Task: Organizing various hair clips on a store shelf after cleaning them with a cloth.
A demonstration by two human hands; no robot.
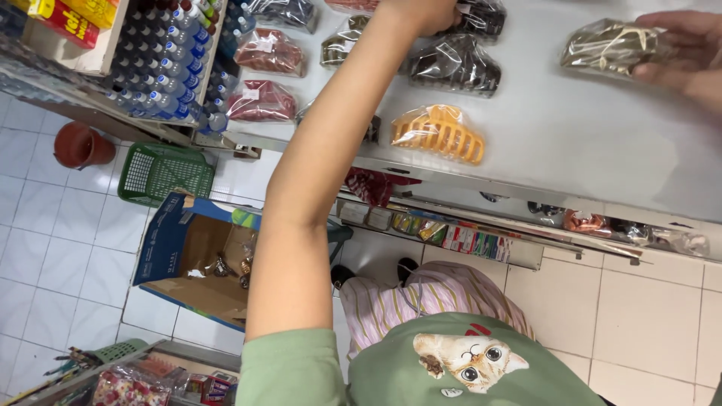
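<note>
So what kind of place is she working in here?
It looks like a small shop. Bagged hair clips, such as the yellow hair clip, lie on a white shelf, bottles fill a rack, and a green basket sits on the tiled floor.

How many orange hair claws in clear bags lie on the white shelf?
1. The orange hair claw lies near the front edge of the white shelf, right of the outstretched left arm. The arm may hide others.
</note>
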